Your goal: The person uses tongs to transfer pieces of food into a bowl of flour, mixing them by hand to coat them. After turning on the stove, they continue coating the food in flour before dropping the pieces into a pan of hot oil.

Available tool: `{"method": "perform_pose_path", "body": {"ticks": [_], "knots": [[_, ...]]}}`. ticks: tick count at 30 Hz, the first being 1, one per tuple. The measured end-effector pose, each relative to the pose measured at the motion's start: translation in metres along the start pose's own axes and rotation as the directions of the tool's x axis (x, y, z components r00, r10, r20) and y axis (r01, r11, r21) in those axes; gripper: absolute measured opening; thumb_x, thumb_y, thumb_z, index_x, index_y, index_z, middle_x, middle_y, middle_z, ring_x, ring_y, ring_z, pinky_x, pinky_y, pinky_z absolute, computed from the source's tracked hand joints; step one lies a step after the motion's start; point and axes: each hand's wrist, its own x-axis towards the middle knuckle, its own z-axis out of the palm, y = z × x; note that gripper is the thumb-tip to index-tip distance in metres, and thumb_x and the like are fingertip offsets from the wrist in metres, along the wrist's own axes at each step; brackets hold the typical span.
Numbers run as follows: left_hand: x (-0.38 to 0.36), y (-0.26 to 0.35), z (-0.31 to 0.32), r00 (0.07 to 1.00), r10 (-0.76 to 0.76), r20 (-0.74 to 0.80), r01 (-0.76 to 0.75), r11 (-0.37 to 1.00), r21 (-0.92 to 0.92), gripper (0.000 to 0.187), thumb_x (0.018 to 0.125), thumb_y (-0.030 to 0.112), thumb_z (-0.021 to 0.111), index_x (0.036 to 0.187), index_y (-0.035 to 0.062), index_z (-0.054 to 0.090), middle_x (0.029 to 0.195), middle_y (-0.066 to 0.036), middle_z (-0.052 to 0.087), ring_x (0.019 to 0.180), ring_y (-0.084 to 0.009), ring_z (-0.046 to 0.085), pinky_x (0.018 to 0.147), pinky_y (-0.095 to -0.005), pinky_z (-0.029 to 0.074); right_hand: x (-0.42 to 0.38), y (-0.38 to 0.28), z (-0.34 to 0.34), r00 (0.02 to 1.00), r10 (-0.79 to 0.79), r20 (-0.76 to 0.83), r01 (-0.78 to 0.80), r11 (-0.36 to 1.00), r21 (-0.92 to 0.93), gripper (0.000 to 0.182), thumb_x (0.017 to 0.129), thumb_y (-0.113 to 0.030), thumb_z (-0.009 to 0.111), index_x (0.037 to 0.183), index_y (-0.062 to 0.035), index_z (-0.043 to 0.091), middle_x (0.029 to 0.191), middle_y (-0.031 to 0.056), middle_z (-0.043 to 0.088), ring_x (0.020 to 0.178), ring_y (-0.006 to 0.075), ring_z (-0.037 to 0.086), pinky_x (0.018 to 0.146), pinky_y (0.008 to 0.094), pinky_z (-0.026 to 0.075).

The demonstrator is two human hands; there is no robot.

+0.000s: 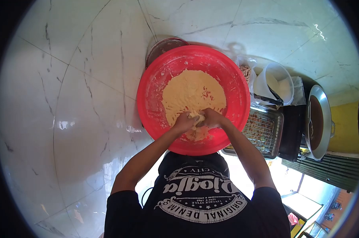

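A large red basin (147,99) holds pale yellow flour (191,89) with some reddish bits showing. Near the basin's lower side, my left hand (184,122) and my right hand (211,118) come together over the flour. Between them is a flour-coated piece (197,118), pale and lumpy, and the fingers of both hands are closed on it. What lies inside the coating cannot be made out.
Right of the basin stand a white tub (284,81), a bag of pale pieces (246,71), a wire rack on a tray (263,129) and a wide pan of brown liquid (316,123). Behind the basin a round rim (155,49) shows.
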Motion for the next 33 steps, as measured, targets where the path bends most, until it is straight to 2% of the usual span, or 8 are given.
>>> {"method": "perform_pose_path", "body": {"ticks": [4, 7, 8, 10, 13, 18, 25, 33], "knots": [[-0.025, 0.03, -0.036, 0.874, 0.288, 0.391, -0.392, 0.895, 0.215, 0.039, 0.075, 0.017, 0.068, 0.105, -0.0048, 0.056, 0.086, -0.009, 0.062, 0.08, -0.0132, 0.058, 0.071, -0.0287, 0.047, -0.013, -0.008, -0.021, 0.989, 0.009, 0.146, -0.007, 1.0, -0.013, 0.034, 0.068, -0.014, 0.069, 0.098, 0.0001, 0.063, 0.084, 0.0123, 0.064, 0.079, 0.0193, 0.061, 0.073, 0.0317, 0.049], [0.006, 0.021, -0.058, 0.898, 0.061, 0.436, -0.27, 0.859, 0.436, 0.045, 0.075, 0.019, 0.066, 0.112, -0.0018, 0.053, 0.091, -0.013, 0.063, 0.088, -0.0205, 0.061, 0.078, -0.0328, 0.047, -0.004, 0.013, -0.029, 0.978, 0.109, 0.177, -0.142, 0.972, 0.186, 0.027, 0.072, -0.005, 0.058, 0.098, -0.0006, 0.06, 0.092, 0.0115, 0.064, 0.078, 0.0179, 0.06, 0.069, 0.03, 0.048], [0.011, 0.022, -0.058, 0.899, 0.064, 0.434, -0.271, 0.858, 0.435, 0.045, 0.075, 0.019, 0.066, 0.112, -0.0018, 0.053, 0.091, -0.013, 0.063, 0.088, -0.0205, 0.061, 0.078, -0.0328, 0.047, 0.007, 0.023, -0.031, 0.987, 0.087, -0.134, -0.086, 0.996, 0.015, 0.028, 0.074, -0.008, 0.056, 0.101, 0.0, 0.06, 0.095, 0.014, 0.064, 0.083, 0.0225, 0.061, 0.072, 0.0319, 0.049], [0.01, 0.036, -0.053, 0.958, 0.066, -0.279, 0.095, 0.844, 0.527, 0.037, 0.078, 0.021, 0.058, 0.109, -0.0009, 0.056, 0.094, -0.019, 0.064, 0.093, -0.0302, 0.061, 0.082, -0.0372, 0.047, 0.018, 0.026, -0.036, 0.903, 0.001, -0.429, -0.079, 0.983, -0.165, 0.03, 0.075, -0.01, 0.054, 0.103, 0.0007, 0.059, 0.098, 0.0166, 0.063, 0.088, 0.0271, 0.062, 0.074, 0.0338, 0.05], [0.038, 0.001, -0.045, 0.806, 0.143, -0.575, 0.35, 0.668, 0.657, 0.034, 0.081, 0.023, 0.052, 0.099, -0.0039, 0.059, 0.096, -0.023, 0.062, 0.096, -0.0357, 0.059, 0.083, -0.0399, 0.046, 0.029, 0.035, -0.034, 0.654, -0.09, -0.751, -0.379, 0.821, -0.428, 0.033, 0.077, -0.014, 0.053, 0.103, 0.0038, 0.059, 0.102, 0.0216, 0.062, 0.093, 0.0319, 0.062, 0.083, 0.0379, 0.049], [0.062, -0.036, -0.023, 0.972, -0.011, -0.236, 0.12, 0.883, 0.454, 0.038, 0.081, 0.026, 0.048, 0.095, -0.0066, 0.061, 0.095, -0.027, 0.061, 0.093, -0.0367, 0.06, 0.084, -0.0416, 0.046, 0.06, 0.041, 0.0, 0.917, 0.368, -0.152, -0.379, 0.924, -0.055, 0.034, 0.079, -0.023, 0.052, 0.096, 0.0056, 0.06, 0.098, 0.0228, 0.062, 0.096, 0.0345, 0.06, 0.085, 0.0414, 0.046], [0.015, 0.001, -0.016, 0.985, -0.149, -0.091, 0.172, 0.92, 0.353, 0.051, 0.085, 0.038, 0.041, 0.094, -0.0081, 0.061, 0.099, -0.029, 0.06, 0.099, -0.0397, 0.058, 0.084, -0.0439, 0.043, 0.019, -0.007, -0.004, 0.989, 0.132, 0.07, -0.112, 0.963, -0.245, 0.037, 0.081, -0.027, 0.053, 0.086, 0.008, 0.063, 0.083, 0.02, 0.064, 0.079, 0.0258, 0.063, 0.07, 0.0346, 0.05], [0.025, -0.022, -0.003, 0.965, -0.211, -0.158, 0.253, 0.913, 0.322, 0.05, 0.088, 0.038, 0.041, 0.095, -0.0072, 0.059, 0.095, -0.025, 0.06, 0.089, -0.0307, 0.059, 0.075, -0.0399, 0.044, 0.023, 0.012, 0.002, 0.86, 0.491, 0.135, -0.504, 0.859, 0.09, 0.031, 0.076, -0.02, 0.067, 0.09, 0.0074, 0.061, 0.077, 0.0104, 0.062, 0.069, 0.0181, 0.06, 0.056, 0.0329, 0.052]]}}
